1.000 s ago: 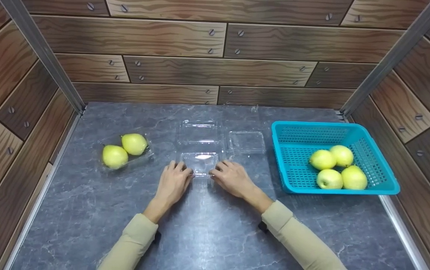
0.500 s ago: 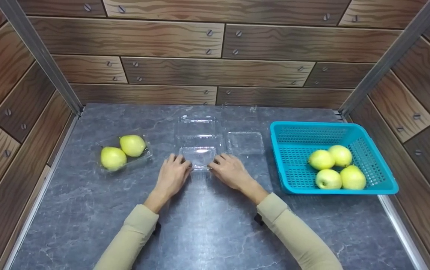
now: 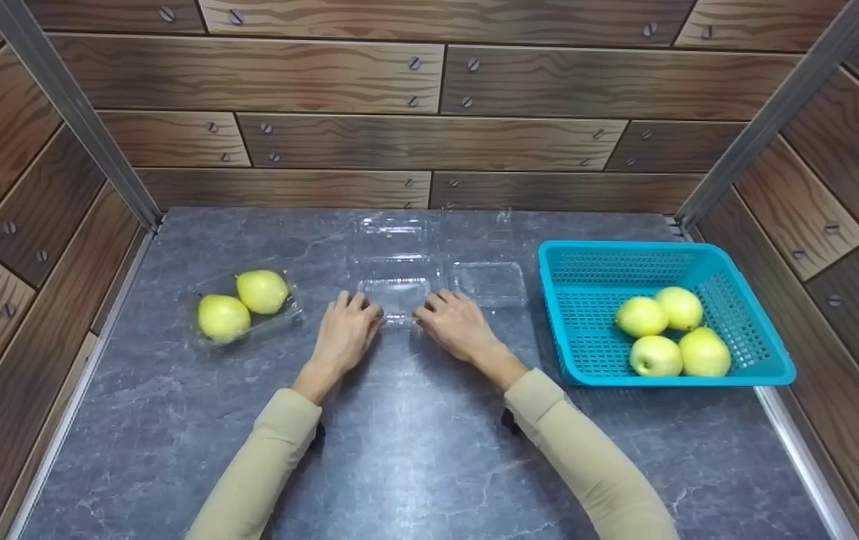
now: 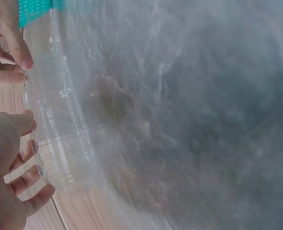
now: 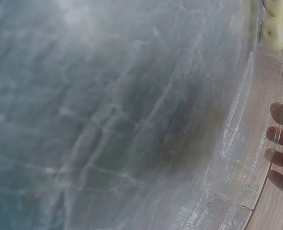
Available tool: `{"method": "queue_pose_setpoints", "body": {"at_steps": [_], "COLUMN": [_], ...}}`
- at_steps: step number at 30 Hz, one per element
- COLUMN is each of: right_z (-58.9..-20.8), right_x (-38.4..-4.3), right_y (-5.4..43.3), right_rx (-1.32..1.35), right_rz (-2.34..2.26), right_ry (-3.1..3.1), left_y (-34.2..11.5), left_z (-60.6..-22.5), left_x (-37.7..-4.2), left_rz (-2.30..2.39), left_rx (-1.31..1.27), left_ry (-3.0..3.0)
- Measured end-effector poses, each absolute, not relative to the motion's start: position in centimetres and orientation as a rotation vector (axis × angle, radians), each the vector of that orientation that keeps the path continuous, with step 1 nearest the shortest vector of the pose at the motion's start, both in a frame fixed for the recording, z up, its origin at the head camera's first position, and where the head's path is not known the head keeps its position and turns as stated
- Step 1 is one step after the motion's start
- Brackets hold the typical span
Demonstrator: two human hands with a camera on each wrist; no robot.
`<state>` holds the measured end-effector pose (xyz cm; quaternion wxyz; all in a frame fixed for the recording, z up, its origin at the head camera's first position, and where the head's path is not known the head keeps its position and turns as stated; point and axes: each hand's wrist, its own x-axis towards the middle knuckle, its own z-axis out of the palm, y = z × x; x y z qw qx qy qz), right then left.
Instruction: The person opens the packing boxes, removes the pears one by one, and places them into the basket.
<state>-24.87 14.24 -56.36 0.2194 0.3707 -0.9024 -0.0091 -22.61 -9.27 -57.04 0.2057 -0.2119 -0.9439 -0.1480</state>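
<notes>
In the head view a clear plastic clamshell container (image 3: 397, 268) lies opened out in the middle of the grey table (image 3: 406, 465). My left hand (image 3: 346, 330) pinches the near left corner of its front edge, thumb on the near side and fingers at the rim. At the near right corner my right hand (image 3: 458, 324) pinches the same edge. The left wrist view shows the container's rim (image 4: 60, 139) between thumb and fingers of both hands. Its clear wall (image 5: 242, 124) also stretches across the right wrist view. Nothing lies inside it.
Left of the hands, two yellow-green pears (image 3: 223, 318) sit in another clear container (image 3: 279, 319). A further opened clear container (image 3: 489, 285) lies to the right. Beyond it stands a turquoise basket (image 3: 583, 375) with several pears (image 3: 656, 355). Wood-patterned walls (image 3: 324, 142) enclose the table.
Both hands have slid the middle container away from the body, towards the back wall, keeping hold of its near edge. Pears and basket stay where they were.
</notes>
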Motion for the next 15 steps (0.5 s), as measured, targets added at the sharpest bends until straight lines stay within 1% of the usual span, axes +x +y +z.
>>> {"method": "queue_pose_setpoints", "body": {"at_steps": [15], "right_z": [-55.8], "right_x": [-26.5], "right_y": [13.8], "right_rx": [0.971], "right_rz": [-0.021], "right_ry": [-2.611], "left_y": [-9.2], "left_z": [-56.9], "left_x": [-24.7], "left_rz": [-0.416], "left_rx": [-0.568], "left_ry": [-2.663]}}
